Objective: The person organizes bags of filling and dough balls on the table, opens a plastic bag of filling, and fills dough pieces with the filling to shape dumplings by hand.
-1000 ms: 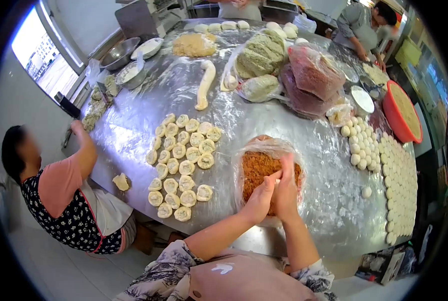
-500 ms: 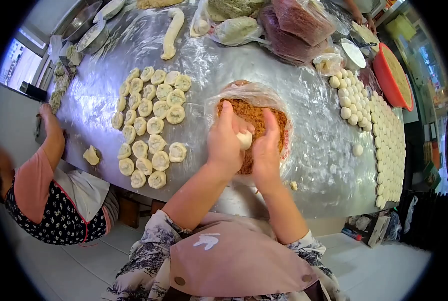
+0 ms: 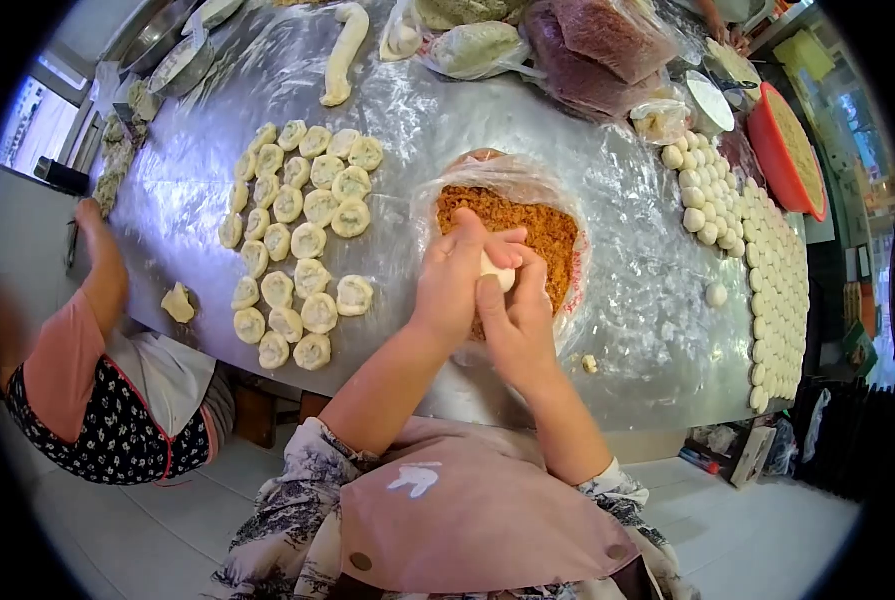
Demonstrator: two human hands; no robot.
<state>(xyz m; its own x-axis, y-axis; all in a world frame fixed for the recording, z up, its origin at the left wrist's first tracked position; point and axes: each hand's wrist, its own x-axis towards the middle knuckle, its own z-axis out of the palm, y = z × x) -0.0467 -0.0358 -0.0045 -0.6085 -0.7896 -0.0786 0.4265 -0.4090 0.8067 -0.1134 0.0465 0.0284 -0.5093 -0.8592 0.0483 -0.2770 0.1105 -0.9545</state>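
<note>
A pale, round dough ball (image 3: 497,272) sits between my two hands. My left hand (image 3: 454,285) curls around its left side, and my right hand (image 3: 520,315) closes on it from the right with the thumb pressed against it. Beneath both hands lies an orange-brown crumbly filling (image 3: 542,235) in an opened clear plastic bag (image 3: 502,172). To the left, rows of flattened dough pieces (image 3: 307,240) with greenish centres rest on the metal table. The underside of the ball is hidden by my fingers.
Smooth dough balls (image 3: 702,190) and a packed block of dough pieces (image 3: 775,300) line the right side. A red basin (image 3: 787,150) stands behind them. Bagged fillings (image 3: 597,55) and a dough roll (image 3: 345,55) lie at the back. A co-worker (image 3: 97,380) is at the left edge.
My right hand has moved in from beside the ball to close on it, its thumb now against the dough. My left fingers have folded over the ball.
</note>
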